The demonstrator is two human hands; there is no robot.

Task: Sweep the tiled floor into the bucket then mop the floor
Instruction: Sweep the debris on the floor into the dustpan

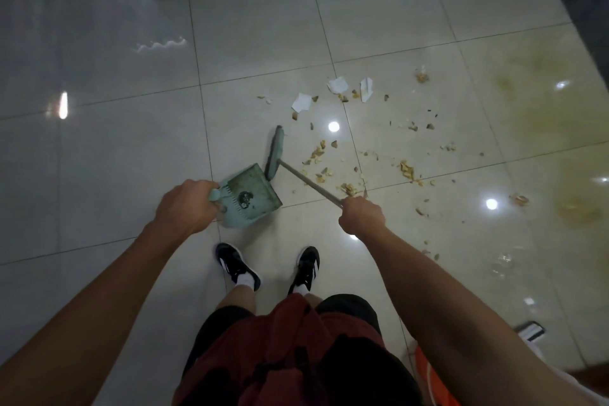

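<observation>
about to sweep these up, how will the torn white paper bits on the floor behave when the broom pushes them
The paper bits look thin and crumpled, so probably very light and floppy; they may flutter or skate ahead of the broom rather than roll. The tiled floor is glossy, so they should slide easily, though flat pieces might slip under the bristles.

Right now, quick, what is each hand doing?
Left hand: closed around the handle of the green dustpan.
Right hand: closed around the broom handle.
</observation>
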